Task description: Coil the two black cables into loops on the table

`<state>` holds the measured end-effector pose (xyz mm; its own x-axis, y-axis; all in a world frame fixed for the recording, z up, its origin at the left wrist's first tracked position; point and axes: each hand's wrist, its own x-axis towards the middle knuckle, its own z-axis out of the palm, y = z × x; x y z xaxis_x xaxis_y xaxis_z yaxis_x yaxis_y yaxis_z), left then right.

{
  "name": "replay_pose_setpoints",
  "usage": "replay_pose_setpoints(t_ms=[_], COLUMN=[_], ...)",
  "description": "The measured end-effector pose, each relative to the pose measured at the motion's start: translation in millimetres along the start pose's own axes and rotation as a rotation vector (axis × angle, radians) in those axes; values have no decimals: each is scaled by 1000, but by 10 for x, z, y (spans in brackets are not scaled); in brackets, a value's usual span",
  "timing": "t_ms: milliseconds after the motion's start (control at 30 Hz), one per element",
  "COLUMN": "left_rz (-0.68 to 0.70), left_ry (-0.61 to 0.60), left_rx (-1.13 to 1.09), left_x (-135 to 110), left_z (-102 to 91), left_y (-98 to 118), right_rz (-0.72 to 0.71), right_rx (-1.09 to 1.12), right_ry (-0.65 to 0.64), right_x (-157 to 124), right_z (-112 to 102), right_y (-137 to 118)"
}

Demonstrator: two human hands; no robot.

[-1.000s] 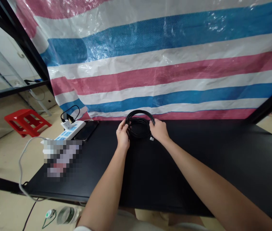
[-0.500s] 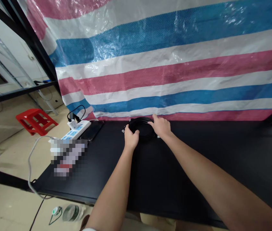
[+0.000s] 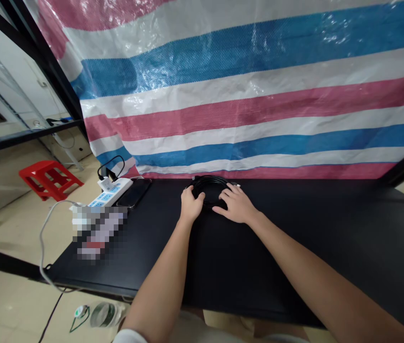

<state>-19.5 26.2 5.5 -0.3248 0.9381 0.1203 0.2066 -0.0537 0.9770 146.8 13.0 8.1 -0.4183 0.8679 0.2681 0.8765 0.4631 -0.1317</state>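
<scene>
A round coil of black cable (image 3: 211,179) lies flat at the back of the black tabletop, by the foot of the striped sheet. On its left side my left hand (image 3: 191,205) is closed, fingers outside the loop and thumb at its inner edge. My right hand (image 3: 238,206) rests over the coil's right side with fingers spread and the thumb stretched leftward; it hides part of the cable. A small light cable end shows just beyond the right fingertips.
Left on the black table (image 3: 295,247) are a white power strip (image 3: 116,189) with a plugged-in adapter, a dark phone (image 3: 135,193) and a blurred item. A red stool (image 3: 50,178) stands on the floor beyond. The striped sheet (image 3: 259,109) hangs behind.
My right hand has come down and nearer along the coil's right side, its fingers spreading. My left hand stays at the left side. The view has shifted slightly.
</scene>
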Motion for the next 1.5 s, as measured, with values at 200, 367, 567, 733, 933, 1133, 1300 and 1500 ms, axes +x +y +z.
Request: replay_pose_setpoints(t_ms=[200, 367, 567, 733, 933, 1133, 1300, 1500], left_rz=[60, 90, 46, 24, 35, 76, 154, 145], left_ry=[-61, -47, -13, -18, -18, -45, -86, -31], left_rx=[-28, 200, 260, 263, 268, 302, 288, 319], left_x=[-49, -75, -80, -96, -106, -136, -168, -184], left_z=[-12, -46, -77, -80, -69, -41, -15, -15], left_y=[43, 114, 151, 160, 169, 191, 215, 229], right_rz=[35, 96, 225, 330, 410, 441, 444, 413], right_rx=[79, 179, 299, 325, 326, 263, 197, 105], right_ry=[62, 167, 192, 204, 272, 313, 473, 728], right_x=[-208, -375, -564, -691, -737, -729, -688, -640], right_z=[-70, -86, -138, -165, -179, -148, -140, -199], right_y=[347, 688, 1092, 1332, 1346, 1274, 1213, 1112])
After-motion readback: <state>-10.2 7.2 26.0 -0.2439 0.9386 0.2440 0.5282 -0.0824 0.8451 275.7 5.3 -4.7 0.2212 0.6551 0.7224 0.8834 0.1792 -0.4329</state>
